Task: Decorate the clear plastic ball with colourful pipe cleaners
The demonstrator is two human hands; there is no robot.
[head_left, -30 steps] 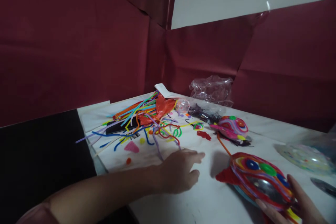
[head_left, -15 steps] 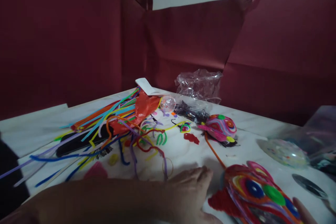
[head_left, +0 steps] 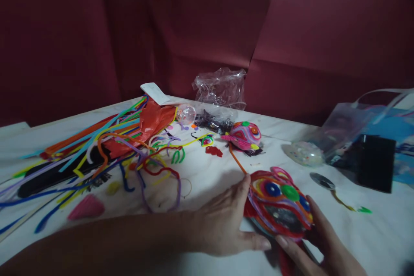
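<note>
A colourful pipe-cleaner craft face (head_left: 286, 194) with blue round eyes, a green nose and a dark shiny mouth area lies just above the table in front of me. My right hand (head_left: 326, 241) grips its lower right edge, thumb below and a finger along the side. At its left edge rests my left hand (head_left: 226, 217), thumb stretched out beneath and fingers apart, touching the side. A smaller pipe-cleaner craft piece (head_left: 244, 135) sits behind it, an orange pipe cleaner (head_left: 237, 159) running from there toward my left fingertips.
Loose pipe cleaners (head_left: 158, 168) and a red packet (head_left: 155, 118) spread over the left. A pink piece (head_left: 86, 207) lies near my left forearm. Clear plastic wrap (head_left: 221, 88) stands at the back. On the right are a disc (head_left: 322, 180), a clear dome (head_left: 304, 153) and a black box (head_left: 377, 163).
My view has turned right and down. My right hand has come further into view, at the craft face's edge. My left hand has moved up against its left side.
</note>
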